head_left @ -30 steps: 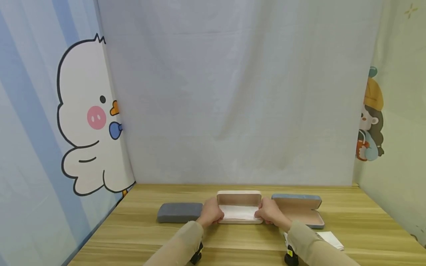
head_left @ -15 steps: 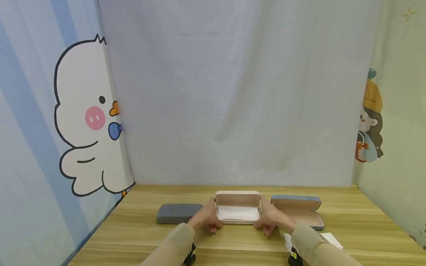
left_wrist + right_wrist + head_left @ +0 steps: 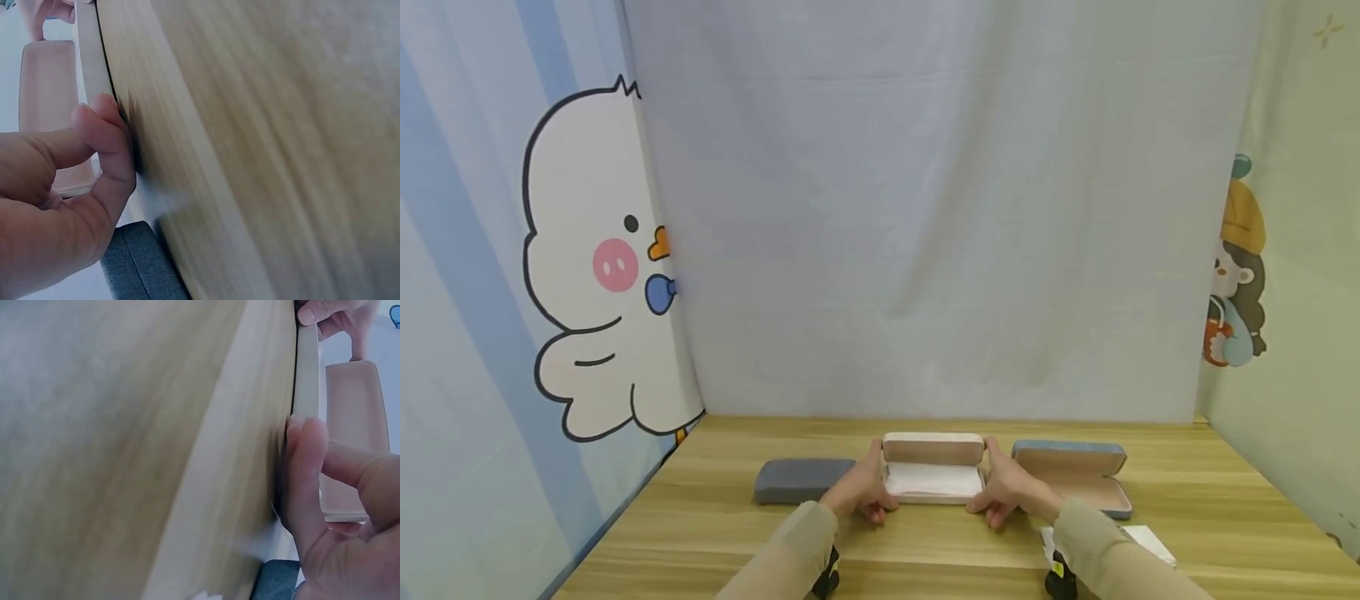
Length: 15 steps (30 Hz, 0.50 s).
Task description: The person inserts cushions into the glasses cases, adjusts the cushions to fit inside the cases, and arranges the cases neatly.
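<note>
A white glasses case (image 3: 933,437) stands with its lid raised in the middle of the table, its pinkish lining showing. A flat white cloth (image 3: 934,480) lies in its lower half. My left hand (image 3: 861,487) holds the case's left end, a finger up by the lid and the thumb at the front lower corner. At the right end, my right hand (image 3: 1009,487) grips the case in a mirrored way. Both wrist views show the curled fingers of the left hand (image 3: 81,181) and right hand (image 3: 337,494) against the case's front edge.
A closed grey glasses case (image 3: 801,481) lies left of my left hand. Behind my right hand is an open blue glasses case (image 3: 1075,475) with a beige lining. White cloth (image 3: 1148,543) lies partly under my right forearm. A grey curtain (image 3: 925,250) hangs behind the table (image 3: 940,550).
Both hands have left the cloth inside the white glasses case and taken hold of its two ends. The case has since shifted slightly to the left.
</note>
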{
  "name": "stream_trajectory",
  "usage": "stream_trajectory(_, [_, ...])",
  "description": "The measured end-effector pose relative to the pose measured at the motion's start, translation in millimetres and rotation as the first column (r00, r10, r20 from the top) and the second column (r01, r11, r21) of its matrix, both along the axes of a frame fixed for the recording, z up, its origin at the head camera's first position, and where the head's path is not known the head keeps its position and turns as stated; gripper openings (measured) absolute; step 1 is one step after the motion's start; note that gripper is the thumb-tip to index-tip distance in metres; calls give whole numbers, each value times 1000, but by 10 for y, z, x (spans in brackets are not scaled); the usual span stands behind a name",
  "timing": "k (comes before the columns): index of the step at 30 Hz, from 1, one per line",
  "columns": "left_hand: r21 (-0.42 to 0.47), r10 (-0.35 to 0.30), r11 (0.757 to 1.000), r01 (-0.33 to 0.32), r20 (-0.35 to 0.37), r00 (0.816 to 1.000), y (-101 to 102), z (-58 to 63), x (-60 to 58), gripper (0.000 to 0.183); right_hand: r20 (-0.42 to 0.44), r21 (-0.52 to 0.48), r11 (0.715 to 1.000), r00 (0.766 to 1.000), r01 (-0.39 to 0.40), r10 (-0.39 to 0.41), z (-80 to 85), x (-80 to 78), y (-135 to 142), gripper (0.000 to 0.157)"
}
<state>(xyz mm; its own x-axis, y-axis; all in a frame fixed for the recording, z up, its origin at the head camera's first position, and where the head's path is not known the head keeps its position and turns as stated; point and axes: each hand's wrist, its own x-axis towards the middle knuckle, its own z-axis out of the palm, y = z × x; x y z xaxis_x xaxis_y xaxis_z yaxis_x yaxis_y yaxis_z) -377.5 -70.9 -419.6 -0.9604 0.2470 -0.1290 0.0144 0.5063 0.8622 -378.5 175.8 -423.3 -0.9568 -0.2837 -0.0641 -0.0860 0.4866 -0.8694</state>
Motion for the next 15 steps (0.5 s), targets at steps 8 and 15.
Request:
stream_trajectory(8, [20, -19, 1000, 19, -21, 1000, -17, -18, 5, 86, 29, -43, 998, 999, -39, 40, -14, -24, 26, 79])
stream_trajectory(15, [45, -18, 999, 19, -27, 999, -23, -16, 14, 83, 34, -59, 997, 998, -41, 43, -11, -28, 23, 74])
